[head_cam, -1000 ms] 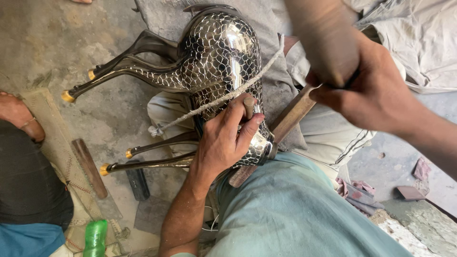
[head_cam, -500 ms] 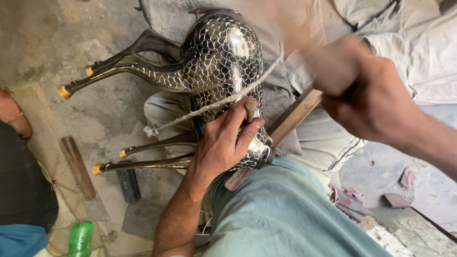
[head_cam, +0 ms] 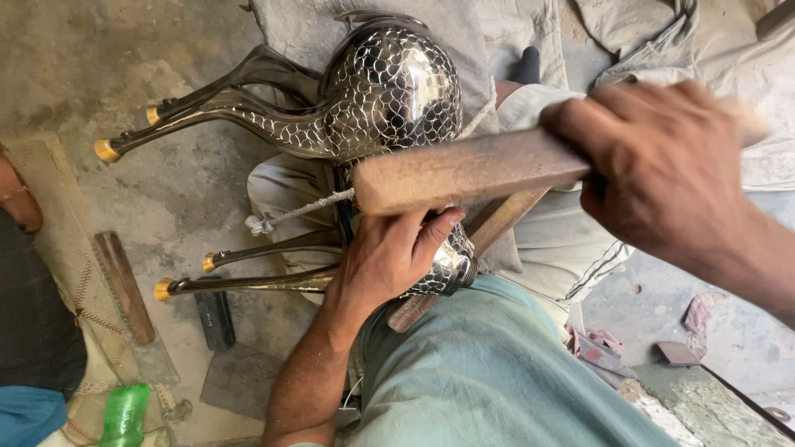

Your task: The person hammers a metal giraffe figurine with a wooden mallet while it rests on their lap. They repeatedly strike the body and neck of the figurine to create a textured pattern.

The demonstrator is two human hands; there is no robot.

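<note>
one head camera looks steeply down (close) at the lap.

My left hand (head_cam: 389, 261) is curled down, fingers closed, forearm bare. My right hand (head_cam: 662, 165) is raised, fist tightly closed.

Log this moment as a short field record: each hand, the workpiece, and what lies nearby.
left hand: pressed on the metal animal figure, near its lower body
right hand: grips a wooden mallet, held across the figure
figure: dark, scale-patterned, lying on its side, legs pointing left
rope: tied around the figure
floor: green bottle, wooden stick
</note>
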